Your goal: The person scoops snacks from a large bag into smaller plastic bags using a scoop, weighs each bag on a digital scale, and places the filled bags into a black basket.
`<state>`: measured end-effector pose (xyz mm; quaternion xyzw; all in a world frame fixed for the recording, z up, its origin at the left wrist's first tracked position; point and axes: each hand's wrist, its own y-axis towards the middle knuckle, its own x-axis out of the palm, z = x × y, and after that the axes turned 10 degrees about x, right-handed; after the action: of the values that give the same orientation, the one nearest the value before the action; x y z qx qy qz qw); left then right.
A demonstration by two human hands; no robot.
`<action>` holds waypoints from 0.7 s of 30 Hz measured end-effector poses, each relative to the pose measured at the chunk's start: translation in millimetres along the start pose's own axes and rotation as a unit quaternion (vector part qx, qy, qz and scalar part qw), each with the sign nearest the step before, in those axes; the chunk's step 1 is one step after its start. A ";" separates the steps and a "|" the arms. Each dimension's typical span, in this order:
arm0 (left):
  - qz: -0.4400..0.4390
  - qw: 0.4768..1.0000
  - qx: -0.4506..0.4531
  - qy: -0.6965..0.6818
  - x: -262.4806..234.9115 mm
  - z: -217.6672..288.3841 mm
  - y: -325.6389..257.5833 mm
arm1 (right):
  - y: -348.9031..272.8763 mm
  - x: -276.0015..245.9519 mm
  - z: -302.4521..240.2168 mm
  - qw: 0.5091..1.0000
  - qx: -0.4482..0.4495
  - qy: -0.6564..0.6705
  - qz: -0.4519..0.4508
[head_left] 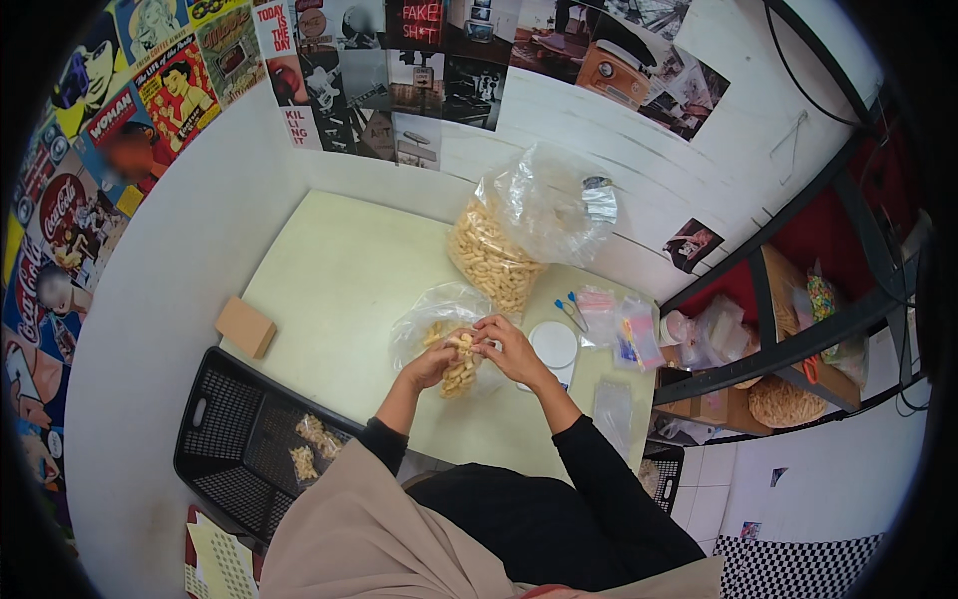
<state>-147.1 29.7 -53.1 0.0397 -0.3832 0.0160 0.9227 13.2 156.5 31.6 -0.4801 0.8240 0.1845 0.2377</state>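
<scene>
Sitting over the worktop's (334,270) near middle, a small clear snack bag (460,379) is gripped by the left hand (427,366) and seemingly pinched up top by the right hand (509,351), probably against spills; the white scale (554,345) is parked just right, likely for reach.

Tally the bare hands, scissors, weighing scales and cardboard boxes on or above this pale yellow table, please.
Bare hands: 2 (left hand, right hand)
Blue-handled scissors: 1
White weighing scale: 1
Brown cardboard box: 1
Total: 5
</scene>
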 end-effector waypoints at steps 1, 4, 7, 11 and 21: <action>0.021 0.998 0.004 0.065 2.4 -0.3 1.7 | 0.5 -1.8 1.8 0.999 0.027 0.017 -0.015; 0.062 0.976 0.015 0.208 14.3 1.2 5.4 | -2.3 -4.8 2.1 0.999 0.036 0.022 -0.017; 0.073 0.968 0.009 0.241 25.0 8.8 2.6 | -7.4 -5.7 -7.4 0.998 0.050 0.030 -0.001; 0.095 0.969 -0.016 0.227 24.3 7.0 3.7 | -9.7 -3.3 1.9 0.999 0.031 0.023 0.004; 0.174 0.973 -0.040 0.149 7.3 -15.1 -3.9 | -3.9 21.3 52.8 0.982 0.174 0.077 0.014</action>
<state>-131.1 27.2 -58.8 -0.0674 -0.2431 0.1665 0.9532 18.9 167.8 -24.1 -0.4330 0.8658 0.0040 0.2508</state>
